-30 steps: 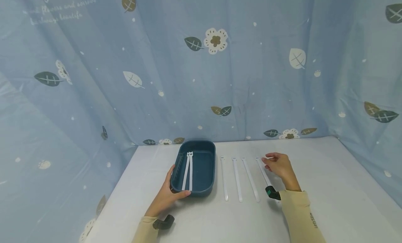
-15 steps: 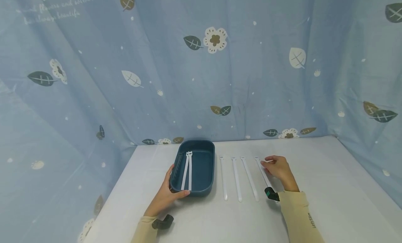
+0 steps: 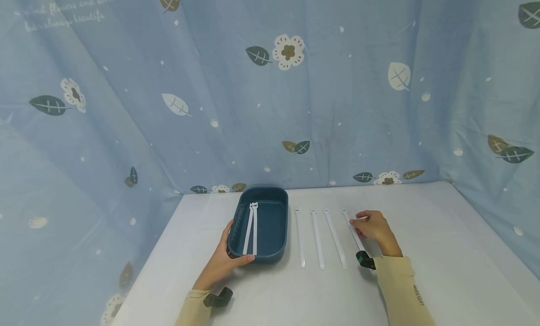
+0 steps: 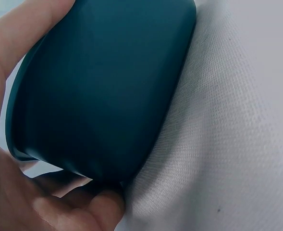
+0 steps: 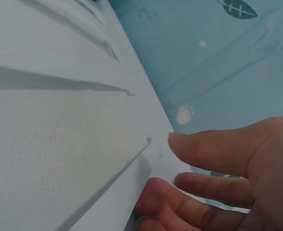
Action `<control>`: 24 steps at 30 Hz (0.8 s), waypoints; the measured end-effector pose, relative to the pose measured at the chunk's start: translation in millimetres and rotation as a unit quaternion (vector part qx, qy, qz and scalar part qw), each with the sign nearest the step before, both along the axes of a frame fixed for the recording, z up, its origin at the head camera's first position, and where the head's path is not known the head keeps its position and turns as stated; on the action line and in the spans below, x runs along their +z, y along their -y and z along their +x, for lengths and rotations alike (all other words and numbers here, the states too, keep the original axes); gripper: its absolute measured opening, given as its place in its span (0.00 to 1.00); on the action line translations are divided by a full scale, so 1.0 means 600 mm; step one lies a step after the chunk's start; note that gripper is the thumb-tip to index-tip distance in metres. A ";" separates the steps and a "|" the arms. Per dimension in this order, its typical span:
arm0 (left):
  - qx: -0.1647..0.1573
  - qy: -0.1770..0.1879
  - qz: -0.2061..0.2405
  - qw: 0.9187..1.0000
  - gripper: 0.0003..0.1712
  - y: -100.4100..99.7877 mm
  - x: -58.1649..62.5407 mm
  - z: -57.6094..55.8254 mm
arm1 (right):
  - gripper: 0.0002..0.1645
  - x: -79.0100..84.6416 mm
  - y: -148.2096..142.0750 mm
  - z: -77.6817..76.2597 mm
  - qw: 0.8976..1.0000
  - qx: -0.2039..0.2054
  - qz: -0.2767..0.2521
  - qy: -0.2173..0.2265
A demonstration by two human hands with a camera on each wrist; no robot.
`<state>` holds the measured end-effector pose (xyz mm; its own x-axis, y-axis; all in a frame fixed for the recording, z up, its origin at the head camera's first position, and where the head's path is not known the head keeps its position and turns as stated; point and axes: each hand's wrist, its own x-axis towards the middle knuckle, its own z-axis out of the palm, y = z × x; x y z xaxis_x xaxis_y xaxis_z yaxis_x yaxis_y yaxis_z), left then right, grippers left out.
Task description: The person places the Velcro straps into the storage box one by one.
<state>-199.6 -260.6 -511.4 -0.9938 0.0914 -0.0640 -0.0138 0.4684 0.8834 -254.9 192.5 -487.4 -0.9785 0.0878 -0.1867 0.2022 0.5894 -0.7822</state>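
My left hand (image 3: 221,265) grips the dark teal plastic tray (image 3: 272,227) at its near left corner, thumb over the near rim. In the left wrist view the tray's outer wall (image 4: 103,86) sits between thumb and fingers. Two white cable ties (image 3: 255,232) with slotted heads lie inside the tray, heads together. On the right, my right hand (image 3: 375,227) is at the rightmost cable tie (image 3: 356,240), close to its head. In the right wrist view, fingertips touch this tie's (image 5: 117,207) edge while the thumb stays apart. My right forearm's wrist camera hides its lower end.
Three more white cable ties lie spaced out between tray and right hand: the left one (image 3: 300,241), the middle one (image 3: 318,241) and a slanted one (image 3: 335,241). A white cloth covers the table (image 3: 447,251). A blue patterned curtain (image 3: 329,92) hangs behind and at both sides.
My right hand has come slightly lower and nearer along the rightmost cable tie. The left hand and tray hold their place; the head view has shifted a little.
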 end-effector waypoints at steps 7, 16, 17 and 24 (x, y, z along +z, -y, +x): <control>-0.002 0.000 -0.002 1.000 0.69 0.000 0.000 0.000 | 0.28 0.005 0.003 0.002 1.000 0.009 0.012 -0.002; -0.005 0.001 0.003 1.000 0.69 -0.001 0.002 0.001 | 0.27 0.004 0.004 0.003 1.000 0.013 0.013 0.005; -0.005 0.001 0.001 1.000 0.69 -0.001 0.002 0.000 | 0.27 0.004 0.004 0.003 1.000 0.014 0.013 0.005; -0.001 0.006 0.000 1.000 0.70 0.000 0.000 -0.002 | 0.25 0.005 0.006 0.003 0.999 0.028 0.017 0.012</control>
<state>-201.0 -260.5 -511.6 -0.9926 0.0938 -0.0766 -0.0239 0.4680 0.8834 -253.3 188.7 -484.3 -0.9775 0.0389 -0.2075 0.1856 0.6271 -0.7565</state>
